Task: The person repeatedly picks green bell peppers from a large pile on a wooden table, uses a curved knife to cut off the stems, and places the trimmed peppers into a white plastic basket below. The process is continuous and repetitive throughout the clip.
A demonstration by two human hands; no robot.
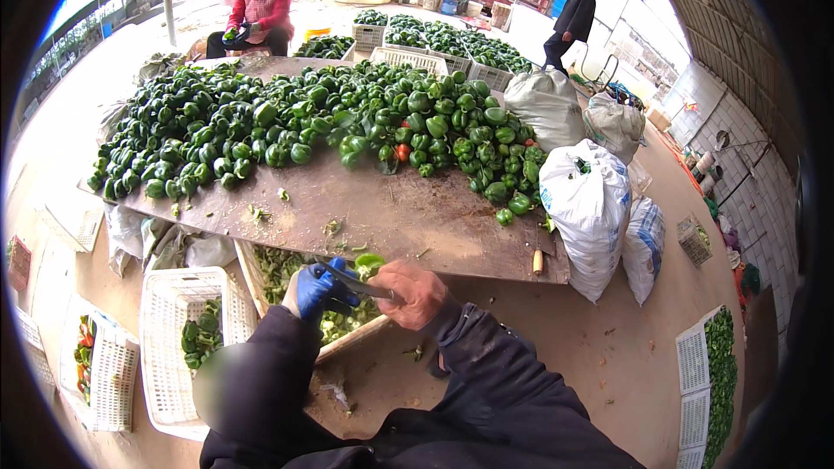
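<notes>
My left hand (321, 291), in a blue-coated glove, is at the table's near edge with its fingers bent; whether it grips anything is unclear. Bare, my right hand (409, 294) is closed around a knife (355, 284), whose curved blade reaches left across the gloved fingers. A piece of green pepper (369, 262) shows between the hands, partly hidden behind the blade. Beneath them stands a crate of green pepper scraps (339, 326). Green bell peppers (273, 117) lie heaped along the far side of the brown table (313, 208), with a few red ones (403, 152) among them.
A wooden-handled tool (537, 262) lies at the table's right corner, near full white sacks (583, 208). White crates (189, 277) holding peppers stand left of me; more crates (692, 365) are far right. A person (259, 10) sits across the table, another (573, 19) stands farther back.
</notes>
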